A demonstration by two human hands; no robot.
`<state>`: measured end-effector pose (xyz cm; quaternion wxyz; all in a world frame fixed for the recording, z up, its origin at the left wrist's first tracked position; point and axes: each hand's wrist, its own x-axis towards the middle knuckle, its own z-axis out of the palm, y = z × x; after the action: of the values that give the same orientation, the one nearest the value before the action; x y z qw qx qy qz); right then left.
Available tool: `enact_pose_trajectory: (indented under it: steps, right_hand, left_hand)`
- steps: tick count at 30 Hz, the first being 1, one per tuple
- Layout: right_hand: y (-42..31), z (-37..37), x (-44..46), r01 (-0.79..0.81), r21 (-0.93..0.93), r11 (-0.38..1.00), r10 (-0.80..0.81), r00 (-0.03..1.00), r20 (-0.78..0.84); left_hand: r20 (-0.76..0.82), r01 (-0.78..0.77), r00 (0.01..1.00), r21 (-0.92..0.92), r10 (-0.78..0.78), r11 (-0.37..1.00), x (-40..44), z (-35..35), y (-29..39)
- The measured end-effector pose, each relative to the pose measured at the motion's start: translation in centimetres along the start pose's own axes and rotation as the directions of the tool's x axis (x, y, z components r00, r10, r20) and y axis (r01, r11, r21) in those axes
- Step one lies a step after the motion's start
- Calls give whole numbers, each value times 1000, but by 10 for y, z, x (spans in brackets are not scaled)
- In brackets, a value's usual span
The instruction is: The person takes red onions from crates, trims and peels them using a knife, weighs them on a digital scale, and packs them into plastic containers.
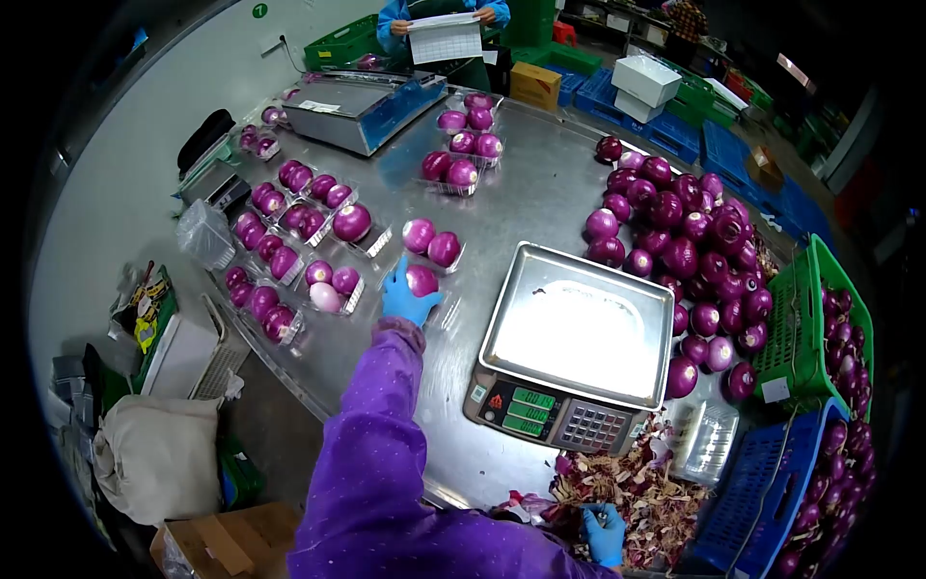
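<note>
My left hand (410, 301), in a blue glove, has its fingers around a red onion (422, 281) on the steel table. Just beyond it lies a clear tray with two onions (431, 241). My right hand (604, 534), also gloved in blue, is curled at the bottom over a heap of onion skins (632, 487); a small dark thing shows at its fingers, too small to name. Between the hands stands a scale (579, 333) with a bare metal pan and lit green displays. More clear trays of onions (280, 261) stand to the left of my left hand.
Loose red onions (680, 256) cover the table's right side. Beside them stand a green crate (786, 338) and a blue crate (762, 492) of onions. Stacked clear trays (707, 442) lie near the skins. Another scale (362, 111) is at the back, where a person (395, 24) holds papers.
</note>
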<state>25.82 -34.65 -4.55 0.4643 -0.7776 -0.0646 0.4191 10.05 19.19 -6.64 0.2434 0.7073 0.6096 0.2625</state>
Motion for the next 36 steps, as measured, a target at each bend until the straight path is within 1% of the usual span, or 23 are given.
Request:
enact_pose_trajectory:
  steps: [1, 3, 5, 6, 7, 9, 12, 16, 17, 18, 20, 21, 23, 24, 26, 27, 28, 29, 30, 32, 34, 35, 36]
  right_hand:
    - [1, 4, 0, -2, 1, 1000, 2, 1000, -28]
    - [-4, 17, -1, -22, 55, 998, 26, 997, -68]
    - [-14, 23, -8, 58, -53, 997, -61, 996, -72]
    - [-18, 27, -8, 97, -105, 990, -105, 992, -70]
    - [-17, 29, -7, -8, -26, 1000, 6, 998, -68]
    - [-16, 32, -5, -2, -19, 1000, 1, 997, -83]
    - [-19, 34, -3, -28, -4, 1000, 27, 993, -112]
    - [-6, 31, 1, 31, -77, 997, -39, 993, -112]
    - [-9, 32, -1, 48, -101, 994, -59, 992, -109]
    - [-25, 30, 1, -152, -57, 987, 145, 984, -102]
    - [-7, 27, 7, -12, -131, 991, 2, 997, -79]
    - [-14, 31, 3, 45, -194, 980, -59, 996, -66]
    - [-31, 30, -2, 114, -275, 955, -139, 988, -73]
    - [-35, 30, -4, 135, -302, 944, -164, 984, -74]
    - [-42, 24, -5, 103, -355, 929, -130, 990, -53]
    - [-31, 24, -5, 142, -316, 938, -180, 979, -92]
    - [-19, 23, -3, 187, -282, 941, -228, 966, -122]
    - [-12, 22, -2, 157, -184, 970, -181, 976, -122]
    - [-10, 21, -4, 271, -107, 957, -286, 944, -166]
    - [-19, 9, -12, 186, 147, 972, -154, 967, -203]
    - [-20, -4, -18, 306, 360, 881, -170, 916, -363]
    - [-22, -14, -20, 317, 409, 856, -133, 899, -417]
    - [-21, -25, -23, 332, 455, 826, -94, 877, -471]
  left_hand:
    - [-41, -25, 999, 15, 25, 1000, 13, 9, -3]
    - [-43, 25, 999, 17, -25, 1000, 36, 19, 7]
    - [-67, 30, 997, 45, -27, 999, 60, 31, 12]
    - [-73, 64, 996, 64, -59, 996, 71, 35, 20]
    - [-78, 98, 993, 83, -92, 992, 79, 37, 32]
    - [-126, 153, 982, 85, -141, 985, 100, 47, 42]
    - [-129, 221, 969, 70, -211, 973, 126, 54, 48]
    - [-152, 162, 976, 51, -153, 985, 150, 62, 32]
    - [-140, 195, 973, 60, -185, 979, 141, 50, 45]
    - [-184, 93, 980, 46, -83, 995, 141, 53, 34]
    - [-243, -163, 957, 12, 161, 986, 145, 63, -1]
    - [-241, -205, 950, 11, 201, 979, 135, 53, 1]
    - [-222, -149, 964, 16, 149, 989, 114, 42, 11]
    - [-230, -168, 954, 115, 191, 979, 117, 47, 3]
    - [-249, -242, 926, 183, 283, 953, 113, 49, 9]
    - [-199, -445, 891, -212, 408, 870, 117, 52, 16]
    - [-170, -483, 871, -465, 460, 742, 87, 42, 67]
    - [-98, -448, 857, -624, 505, 640, 55, 36, 111]
    - [-36, -381, 833, -761, 552, 525, 18, 33, 151]
    - [141, -364, 687, -783, 713, 505, -70, 27, 224]
    - [284, -486, 377, -749, 882, 449, -157, 33, 275]
    - [377, -503, 281, -725, 882, 470, -200, 58, 282]
    - [425, -544, 124, -727, 897, 420, -238, 82, 288]
